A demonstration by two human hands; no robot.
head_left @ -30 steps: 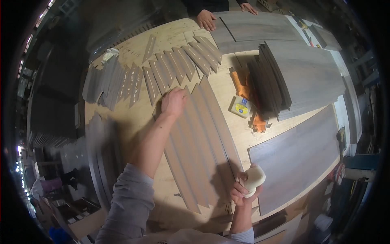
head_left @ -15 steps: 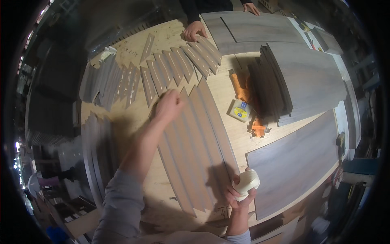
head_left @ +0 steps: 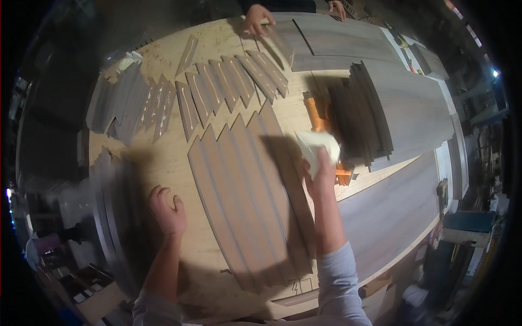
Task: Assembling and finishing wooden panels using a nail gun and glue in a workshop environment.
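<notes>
My right hand [head_left: 322,168] grips a roll of cream tape [head_left: 325,145], with a loose flap angled toward the boards. It is held over the table, beside several long brown strips [head_left: 244,190] that lie side by side with grey seams and pointed far ends. To the left of those strips hovers my left hand [head_left: 167,211], empty, fingers apart and slightly curled. Beyond the strips rests a slanted row of short boards [head_left: 220,84], each with a pale wavy line along it that looks like glue.
Across the table another person's hand [head_left: 260,20] is over a tilted board [head_left: 278,46]. Grey boards are stacked left [head_left: 111,201] and right [head_left: 375,111]. An orange-handled tool [head_left: 314,111] lies beside the right stack. A large grey panel [head_left: 391,206] covers the near right.
My left hand has drawn back from the strips' far ends toward the near left. My right hand has moved up and away with the tape. The other person's hand has lifted a board.
</notes>
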